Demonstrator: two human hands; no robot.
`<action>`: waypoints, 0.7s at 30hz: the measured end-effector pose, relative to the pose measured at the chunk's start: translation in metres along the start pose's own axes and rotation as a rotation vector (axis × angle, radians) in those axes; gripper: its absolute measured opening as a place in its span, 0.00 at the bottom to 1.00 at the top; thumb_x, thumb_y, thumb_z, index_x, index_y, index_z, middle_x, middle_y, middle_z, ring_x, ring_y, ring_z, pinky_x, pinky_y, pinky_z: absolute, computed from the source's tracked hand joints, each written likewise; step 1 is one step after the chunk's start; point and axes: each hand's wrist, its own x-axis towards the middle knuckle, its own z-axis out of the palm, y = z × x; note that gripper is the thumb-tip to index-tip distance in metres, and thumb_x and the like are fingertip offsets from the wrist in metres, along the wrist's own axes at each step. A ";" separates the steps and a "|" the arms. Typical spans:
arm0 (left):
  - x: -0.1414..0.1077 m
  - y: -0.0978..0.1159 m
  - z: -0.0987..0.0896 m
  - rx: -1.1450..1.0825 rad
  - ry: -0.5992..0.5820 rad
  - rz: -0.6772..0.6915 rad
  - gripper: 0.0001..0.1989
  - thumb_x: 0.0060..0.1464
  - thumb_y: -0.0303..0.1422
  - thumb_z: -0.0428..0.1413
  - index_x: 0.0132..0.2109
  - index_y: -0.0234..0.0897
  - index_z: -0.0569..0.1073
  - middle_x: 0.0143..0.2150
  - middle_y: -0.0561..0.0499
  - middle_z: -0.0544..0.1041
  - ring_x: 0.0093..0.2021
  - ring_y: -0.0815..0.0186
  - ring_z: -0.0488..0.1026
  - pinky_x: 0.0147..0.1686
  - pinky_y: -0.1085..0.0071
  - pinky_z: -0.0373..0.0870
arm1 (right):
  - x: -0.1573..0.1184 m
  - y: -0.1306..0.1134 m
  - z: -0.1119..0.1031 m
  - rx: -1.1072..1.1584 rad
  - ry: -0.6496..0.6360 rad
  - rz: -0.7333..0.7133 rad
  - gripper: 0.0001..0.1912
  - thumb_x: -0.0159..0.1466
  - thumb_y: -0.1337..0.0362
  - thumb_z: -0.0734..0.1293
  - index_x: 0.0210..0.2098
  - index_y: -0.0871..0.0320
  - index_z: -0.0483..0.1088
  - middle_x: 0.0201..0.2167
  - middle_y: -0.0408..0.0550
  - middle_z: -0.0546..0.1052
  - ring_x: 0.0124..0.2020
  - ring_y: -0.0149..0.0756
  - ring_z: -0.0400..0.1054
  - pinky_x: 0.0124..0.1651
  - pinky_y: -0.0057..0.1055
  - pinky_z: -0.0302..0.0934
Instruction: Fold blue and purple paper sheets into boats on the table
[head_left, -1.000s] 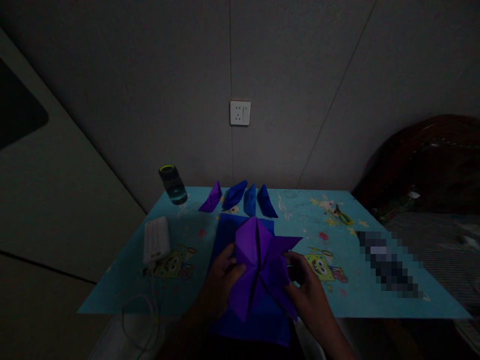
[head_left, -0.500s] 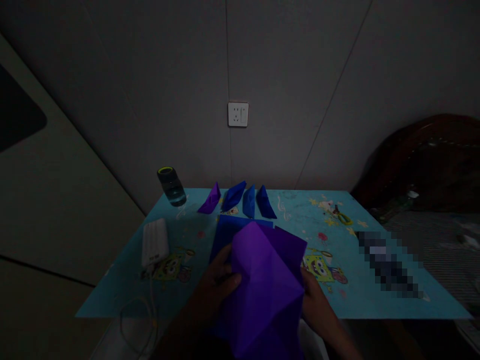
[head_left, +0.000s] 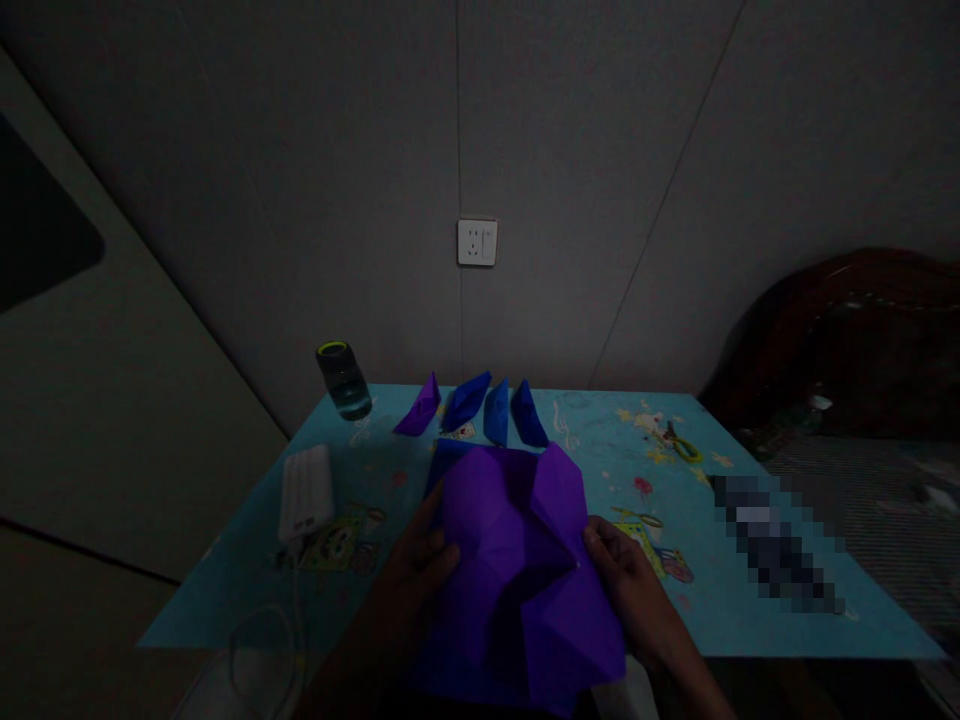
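A creased sheet of purple paper [head_left: 495, 545] is held up between my two hands, above the near part of the table. My left hand [head_left: 424, 560] pinches its left edge, thumb on the near face. At its right edge my right hand [head_left: 619, 565] grips with thumb and fingers. Flaps on the right side of the sheet stand folded over, with a dark hollow between them. Dark blue paper [head_left: 448, 452] lies beneath, mostly covered by the purple sheet. Several folded paper boats stand behind: a purple boat [head_left: 421, 406], a dark blue boat [head_left: 466, 401] and other blue ones [head_left: 496, 412].
On the left of the blue patterned table [head_left: 600, 455] are a bottle [head_left: 345, 382] and a white power bank [head_left: 307, 490] with a cable. Yellow-handled scissors [head_left: 685, 446] lie at the back right, near a blurred-out object [head_left: 772, 545]. A wall socket [head_left: 478, 242] is above.
The purple sheet has turned and opened out, its right flaps now folding toward me. My right hand has come from behind the sheet to its right edge. The view has tilted up slightly.
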 end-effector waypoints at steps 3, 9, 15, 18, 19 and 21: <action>-0.001 0.008 -0.006 -0.063 0.136 0.048 0.47 0.50 0.35 0.67 0.71 0.53 0.51 0.56 0.48 0.78 0.54 0.56 0.76 0.51 0.66 0.73 | 0.008 0.002 -0.013 0.015 0.050 0.012 0.23 0.53 0.42 0.73 0.34 0.55 0.77 0.32 0.48 0.81 0.33 0.43 0.74 0.39 0.34 0.68; 0.001 0.025 -0.016 0.011 0.247 0.076 0.48 0.46 0.35 0.69 0.70 0.49 0.54 0.54 0.46 0.80 0.50 0.56 0.79 0.46 0.68 0.77 | 0.025 0.010 -0.037 0.049 0.246 0.082 0.22 0.50 0.43 0.75 0.32 0.55 0.76 0.32 0.47 0.82 0.33 0.44 0.75 0.38 0.35 0.68; -0.002 0.026 -0.021 0.041 0.319 0.102 0.47 0.48 0.36 0.68 0.70 0.49 0.54 0.58 0.46 0.77 0.56 0.57 0.75 0.53 0.66 0.73 | 0.018 0.020 -0.041 0.087 0.067 0.073 0.24 0.60 0.43 0.69 0.44 0.56 0.77 0.33 0.47 0.81 0.32 0.39 0.74 0.41 0.34 0.66; -0.004 0.024 -0.028 0.018 0.377 0.118 0.48 0.47 0.36 0.68 0.70 0.50 0.54 0.59 0.46 0.76 0.56 0.56 0.75 0.54 0.65 0.72 | 0.011 0.022 -0.039 0.052 -0.156 0.059 0.27 0.64 0.43 0.66 0.51 0.57 0.74 0.19 0.41 0.75 0.22 0.34 0.67 0.33 0.31 0.62; -0.004 0.023 -0.030 0.004 0.390 0.124 0.48 0.47 0.36 0.68 0.70 0.50 0.54 0.59 0.46 0.76 0.56 0.56 0.75 0.54 0.65 0.72 | 0.010 0.022 -0.038 0.029 -0.208 0.059 0.27 0.64 0.44 0.66 0.52 0.57 0.73 0.17 0.40 0.72 0.21 0.33 0.65 0.31 0.30 0.60; -0.005 0.021 -0.034 -0.005 0.400 0.116 0.48 0.47 0.35 0.68 0.70 0.50 0.54 0.59 0.46 0.76 0.56 0.56 0.75 0.55 0.64 0.72 | 0.012 0.021 -0.036 -0.025 -0.226 0.043 0.26 0.63 0.45 0.68 0.49 0.59 0.74 0.16 0.40 0.72 0.19 0.31 0.63 0.29 0.28 0.58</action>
